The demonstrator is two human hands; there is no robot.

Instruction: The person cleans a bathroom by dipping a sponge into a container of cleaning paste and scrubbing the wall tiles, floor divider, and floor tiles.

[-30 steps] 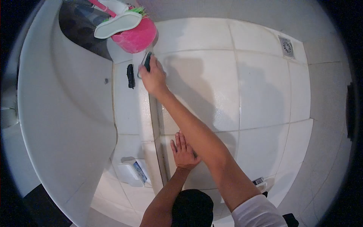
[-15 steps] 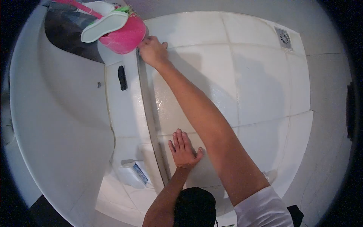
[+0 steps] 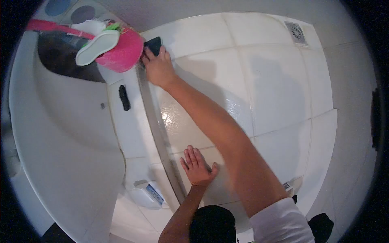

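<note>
My right hand (image 3: 159, 69) reaches to the far left part of the wet white tiled floor (image 3: 210, 117). Its fingers are bent over a dark green scouring pad (image 3: 154, 45), which sticks out past the fingertips beside a pink bucket (image 3: 129, 50). The pad lies by a raised ledge edge (image 3: 152, 111), close to the bucket. Part of the pad is hidden under the fingers. Lower in view, my left hand (image 3: 198, 168) rests flat on the tiles with fingers stretched and thumb apart, holding nothing.
A white curved tub (image 3: 77, 121) fills the left side. On the ledge lie a black object (image 3: 124, 97) and a white box with a blue label (image 3: 148, 194). A pale slipper-shaped item (image 3: 97, 47) and a pink handle (image 3: 60, 27) top the bucket. A floor drain (image 3: 296, 33) sits at far right.
The dark green pad, hidden before, now shows beyond my right fingers. The right hand has shifted slightly along the ledge edge. The view has tilted a little; my left hand stays flat.
</note>
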